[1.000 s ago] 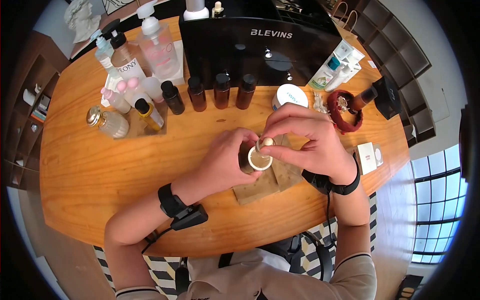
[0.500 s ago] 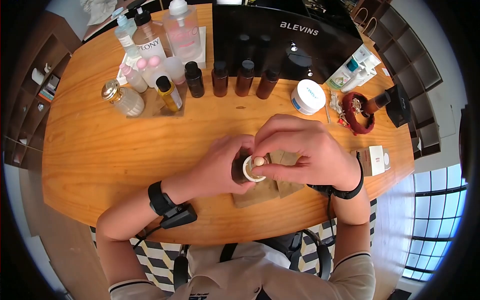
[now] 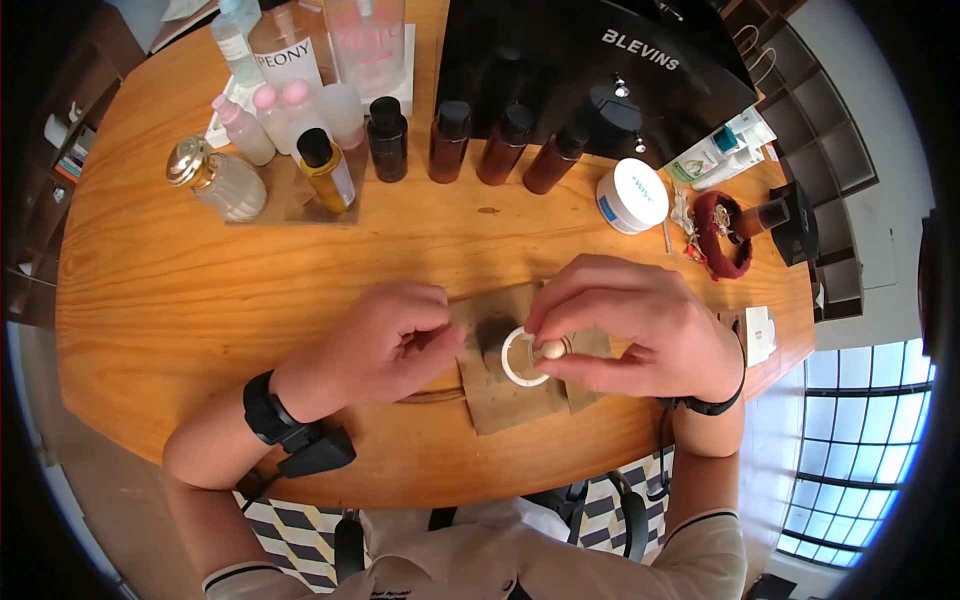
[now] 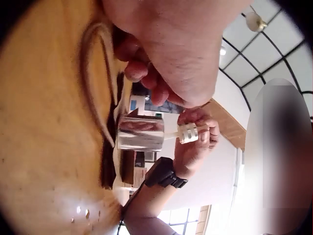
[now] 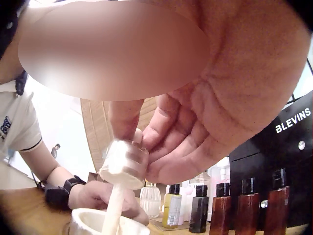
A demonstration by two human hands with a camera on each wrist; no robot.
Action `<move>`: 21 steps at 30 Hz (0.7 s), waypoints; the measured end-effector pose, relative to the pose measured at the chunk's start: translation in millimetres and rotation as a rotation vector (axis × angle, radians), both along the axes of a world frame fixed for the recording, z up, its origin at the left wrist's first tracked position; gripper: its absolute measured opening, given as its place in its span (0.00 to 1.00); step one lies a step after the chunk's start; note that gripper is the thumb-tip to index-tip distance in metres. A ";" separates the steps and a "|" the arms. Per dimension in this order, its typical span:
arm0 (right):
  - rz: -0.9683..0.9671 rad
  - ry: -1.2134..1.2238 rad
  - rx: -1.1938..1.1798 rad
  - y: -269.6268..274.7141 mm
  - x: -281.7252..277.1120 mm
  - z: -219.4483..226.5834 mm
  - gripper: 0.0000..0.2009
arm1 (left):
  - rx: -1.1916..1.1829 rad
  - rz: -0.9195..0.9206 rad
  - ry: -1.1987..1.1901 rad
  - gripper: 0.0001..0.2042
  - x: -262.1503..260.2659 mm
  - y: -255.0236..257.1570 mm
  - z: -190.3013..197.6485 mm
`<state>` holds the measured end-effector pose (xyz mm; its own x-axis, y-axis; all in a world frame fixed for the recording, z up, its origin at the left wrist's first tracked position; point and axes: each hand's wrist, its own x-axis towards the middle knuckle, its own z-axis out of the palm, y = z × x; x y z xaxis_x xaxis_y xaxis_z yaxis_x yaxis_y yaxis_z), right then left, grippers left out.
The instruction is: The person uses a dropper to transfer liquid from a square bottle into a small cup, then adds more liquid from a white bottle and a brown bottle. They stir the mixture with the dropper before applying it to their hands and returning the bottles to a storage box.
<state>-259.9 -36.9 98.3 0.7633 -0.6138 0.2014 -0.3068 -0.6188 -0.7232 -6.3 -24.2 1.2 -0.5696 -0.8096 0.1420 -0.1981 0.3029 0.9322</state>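
In the head view, my right hand [image 3: 640,325] pinches a pale-knobbed cap [image 3: 553,349] between thumb and fingers. From that ringed white cap [image 5: 126,161], a pale stick [image 5: 113,208] reaches down to the open container; its lower end is hidden. The shiny cylindrical container [image 4: 141,133] stands upright, its white rim [image 3: 508,368] facing up, on brown paper [image 3: 490,408]. Left of it and apart, my left hand [image 3: 385,345] hovers with loosely curled fingers, nothing visible in them; the left wrist view shows the curled fingers [image 4: 137,71] above the table.
Several dark bottles [image 3: 450,145] line up before a black box [image 3: 570,75]. Pump bottles [image 3: 290,60] and a gold-capped jar [image 3: 232,190] are at the back left. A white tub [image 3: 635,197] and a dark red band [image 3: 712,235] lie at the right.
My left hand has let go of the container and moved left. My right hand still pinches the cap at the container's mouth. The head view has shifted.
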 end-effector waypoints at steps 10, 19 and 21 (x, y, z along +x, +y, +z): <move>0.041 -0.041 -0.037 -2.3 3.3 -18.6 0.07 | -0.115 0.096 -0.004 0.19 -4.3 -0.5 -9.6; 0.036 -0.086 -0.126 -0.2 1.3 -5.4 0.09 | -0.115 0.099 0.000 0.17 -3.8 -1.3 -8.9; 0.050 -0.065 -0.123 -0.7 1.4 -6.8 0.08 | -0.115 0.097 -0.005 0.17 -3.8 -1.2 -8.0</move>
<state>-258.5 -37.6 91.5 0.7750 -0.5431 0.3230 -0.2284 -0.7174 -0.6582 -10.1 -25.5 -6.9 -0.4901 -0.8395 0.2347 -0.2360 0.3870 0.8914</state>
